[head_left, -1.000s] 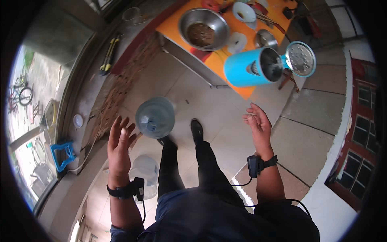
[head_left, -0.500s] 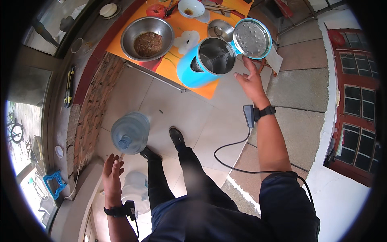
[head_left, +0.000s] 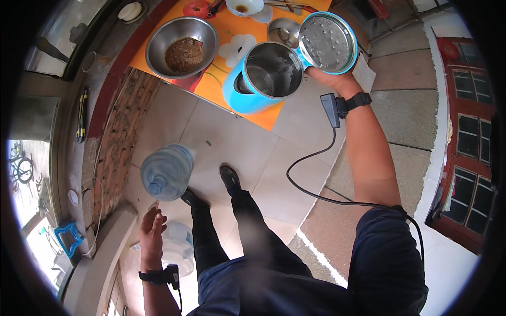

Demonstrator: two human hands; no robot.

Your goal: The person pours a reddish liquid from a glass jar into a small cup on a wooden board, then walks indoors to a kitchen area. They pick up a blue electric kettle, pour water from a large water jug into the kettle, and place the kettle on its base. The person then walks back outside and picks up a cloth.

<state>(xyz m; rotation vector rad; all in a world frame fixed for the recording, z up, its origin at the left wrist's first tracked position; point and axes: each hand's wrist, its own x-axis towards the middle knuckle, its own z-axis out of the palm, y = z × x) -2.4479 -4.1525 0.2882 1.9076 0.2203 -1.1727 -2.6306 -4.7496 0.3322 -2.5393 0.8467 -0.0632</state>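
A blue electric kettle point(head_left: 247, 92) with a shiny steel inside stands at the near edge of the orange table point(head_left: 211, 87). Its round lid point(head_left: 327, 42) is swung open to the right. My right hand point(head_left: 331, 79) is closed around the kettle's handle, just under the open lid. A black device sits strapped to that wrist, with a cable trailing down. Far from the table, my left hand point(head_left: 152, 234) hangs low with fingers apart and holds nothing. It is above a clear water jug point(head_left: 176, 247) on the floor.
A large steel bowl point(head_left: 182, 47) with brown contents, a small steel bowl point(head_left: 284, 31) and a white bowl point(head_left: 245, 6) sit on the table. A big blue-tinted water bottle point(head_left: 167, 171) stands on the tiled floor by a brick wall point(head_left: 113, 147). A red door point(head_left: 469, 137) is at right.
My right hand has reached forward from empty air and closed on the kettle's handle. My left hand has dropped low toward my side. The table has come closer in view.
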